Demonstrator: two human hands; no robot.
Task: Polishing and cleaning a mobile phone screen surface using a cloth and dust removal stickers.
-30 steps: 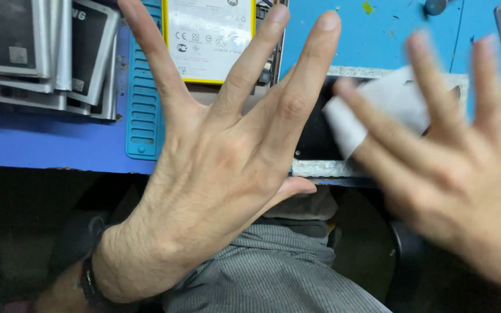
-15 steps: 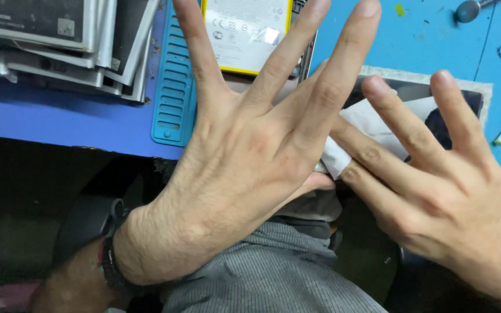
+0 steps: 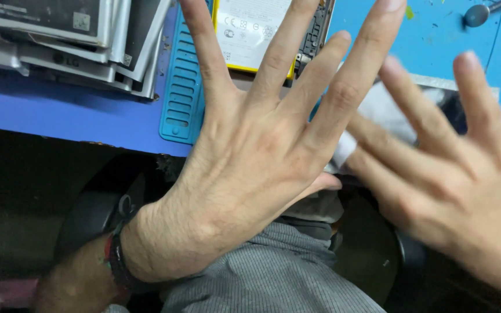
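Head view, looking down over the front edge of a blue bench (image 3: pixel 59 113). Left hand (image 3: pixel 250 168) is raised in front of the camera, palm away, all five fingers spread wide and holding nothing. A dark band (image 3: pixel 114 261) circles its wrist. Right hand (image 3: pixel 453 174) is also open with fingers fanned, blurred, holding nothing that can be seen; its fingertips lie over a white cloth (image 3: pixel 378 116). Whether they actually touch the cloth cannot be told.

White cloth sits on a dark flat object (image 3: pixel 450 110), mostly hidden by both hands; its kind cannot be told. Both lie on the bench near its front edge, between the two hands.

Relative to the bench edge:
- A teal ribbed mat (image 3: pixel 184 87) lies on the bench, overhanging slightly at the front, just left of the left hand's thumb.
- A white battery with yellow border (image 3: pixel 250 35) rests further back on the mat, partly covered by the left fingers. A strip of circuit board (image 3: pixel 314 35) runs along its right side.
- A stack of grey flat batteries (image 3: pixel 59 40) occupies the back left, touching the mat's left side.
- A small metal tool (image 3: pixel 479 14) lies at the far right rear.

Below the edge, grey ribbed clothing (image 3: pixel 273 278) shows under the left hand.
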